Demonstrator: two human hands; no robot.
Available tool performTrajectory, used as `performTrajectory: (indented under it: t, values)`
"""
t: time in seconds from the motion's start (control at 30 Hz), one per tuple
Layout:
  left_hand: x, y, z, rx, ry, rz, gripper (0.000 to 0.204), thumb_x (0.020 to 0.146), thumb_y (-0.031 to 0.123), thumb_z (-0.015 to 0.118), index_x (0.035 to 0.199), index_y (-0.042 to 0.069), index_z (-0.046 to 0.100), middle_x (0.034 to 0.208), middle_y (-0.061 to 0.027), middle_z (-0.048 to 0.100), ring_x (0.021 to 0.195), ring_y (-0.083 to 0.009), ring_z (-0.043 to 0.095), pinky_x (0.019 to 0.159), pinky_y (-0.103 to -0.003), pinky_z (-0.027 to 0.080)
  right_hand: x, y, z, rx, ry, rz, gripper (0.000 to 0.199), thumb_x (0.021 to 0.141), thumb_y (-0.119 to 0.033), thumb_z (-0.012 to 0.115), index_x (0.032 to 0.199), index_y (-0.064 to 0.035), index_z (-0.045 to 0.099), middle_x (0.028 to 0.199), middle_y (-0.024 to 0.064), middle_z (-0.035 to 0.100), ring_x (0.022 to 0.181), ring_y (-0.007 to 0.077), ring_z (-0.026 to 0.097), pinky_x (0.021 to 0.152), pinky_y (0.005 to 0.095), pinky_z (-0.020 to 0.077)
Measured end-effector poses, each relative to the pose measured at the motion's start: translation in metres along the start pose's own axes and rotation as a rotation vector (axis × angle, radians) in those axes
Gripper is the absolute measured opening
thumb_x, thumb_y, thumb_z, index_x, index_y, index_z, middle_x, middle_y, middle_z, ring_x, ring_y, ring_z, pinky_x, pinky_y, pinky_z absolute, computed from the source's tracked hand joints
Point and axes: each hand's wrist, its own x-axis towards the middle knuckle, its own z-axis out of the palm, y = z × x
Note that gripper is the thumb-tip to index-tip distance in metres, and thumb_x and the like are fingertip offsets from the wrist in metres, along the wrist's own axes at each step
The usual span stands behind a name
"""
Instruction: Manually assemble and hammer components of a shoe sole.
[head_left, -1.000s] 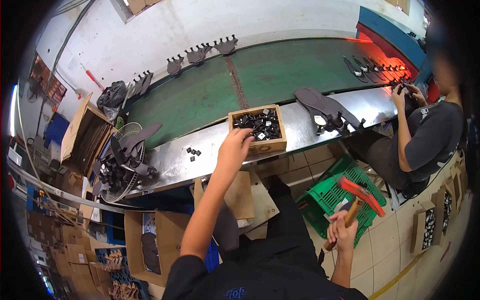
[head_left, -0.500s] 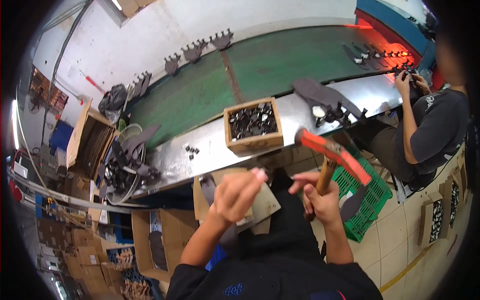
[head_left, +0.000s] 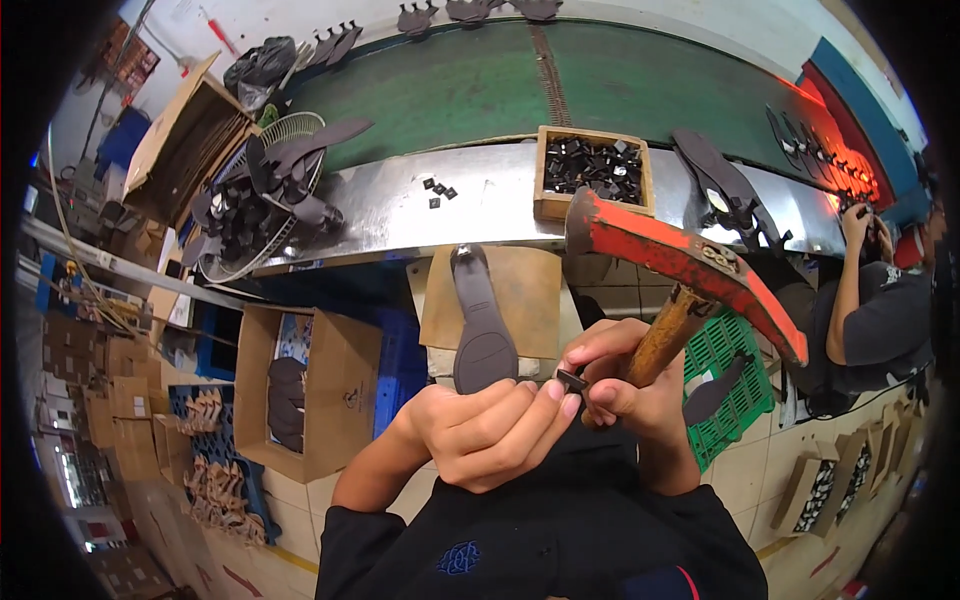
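Both hands have come together since half a second ago, meeting at a small black piece (head_left: 573, 381). From the head view, the left hand (head_left: 485, 430) pinches it by fingertips; the right hand (head_left: 642, 385) steadies it while clasping the hammer (head_left: 692, 260), wooden-handled with scuffed red metal. Aligning the piece seems the step in hand; the next move calls for a firm pinch. Ahead, a matte grey sole (head_left: 482, 325) with a glossy heel lies on a smooth tan board (head_left: 532, 300).
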Motion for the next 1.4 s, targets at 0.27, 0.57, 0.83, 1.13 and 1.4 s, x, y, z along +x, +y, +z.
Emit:
performTrajectory:
  t: [0.27, 0.57, 0.83, 1.13, 1.4]
  values:
    - [-0.037, 0.017, -0.009, -0.251, 0.024, -0.517, 0.027, 0.074, -0.002, 0.07, 0.101, -0.007, 0.073, 0.105, -0.0137, 0.067, 0.086, -0.0209, 0.066, 0.073, -0.028, 0.057, 0.022, 0.023, 0.017, -0.141, -0.02, 0.06, 0.025, 0.084, -0.001, 0.076, 0.106, 0.0045, 0.068, 0.105, 0.0132, 0.068, 0.055, 0.0065, 0.057, 0.044, 0.0193, 0.0395]
    - [-0.076, 0.018, 0.01, -0.217, 0.113, -0.667, 0.023, 0.078, 0.004, 0.073, 0.101, 0.001, 0.071, 0.1, -0.0089, 0.069, 0.083, -0.0234, 0.067, 0.074, -0.034, 0.055, 0.042, 0.045, 0.008, -0.035, 0.013, 0.232, 0.014, 0.088, 0.001, 0.068, 0.101, 0.0079, 0.068, 0.106, 0.0211, 0.07, 0.046, 0.006, 0.052, 0.041, 0.0195, 0.0381]
    - [-0.134, -0.056, 0.069, -0.135, 0.0, -1.437, 0.032, 0.084, 0.023, 0.075, 0.109, 0.004, 0.067, 0.105, -0.0108, 0.068, 0.108, -0.0294, 0.06, 0.096, -0.04, 0.042, 0.097, 0.06, -0.004, -0.366, 0.076, 0.196, 0.017, 0.089, -0.001, 0.067, 0.105, 0.0044, 0.068, 0.092, 0.0109, 0.068, 0.047, 0.0042, 0.049, 0.043, 0.0199, 0.0379]
    - [-0.147, -0.035, 0.058, -0.241, -0.259, -1.285, 0.025, 0.081, 0.021, 0.076, 0.103, 0.011, 0.072, 0.106, -0.0063, 0.071, 0.114, -0.0211, 0.062, 0.105, -0.046, 0.029, 0.138, 0.114, -0.022, -0.639, -0.172, 0.063, 0.023, 0.088, -0.007, 0.07, 0.109, 0.0025, 0.068, 0.095, 0.0086, 0.073, 0.083, 0.0103, 0.064, 0.076, 0.0279, 0.0515]
    - [-0.145, -0.023, 0.048, -0.276, -0.219, -1.317, 0.026, 0.078, 0.019, 0.078, 0.102, 0.01, 0.072, 0.105, -0.0075, 0.071, 0.116, -0.0213, 0.061, 0.106, -0.048, 0.027, 0.138, 0.087, -0.004, -0.939, -0.296, 0.004, 0.02, 0.081, 0.003, 0.067, 0.101, 0.0, 0.066, 0.084, 0.0157, 0.064, 0.074, 0.0308, 0.064, 0.07, 0.0344, 0.0511]
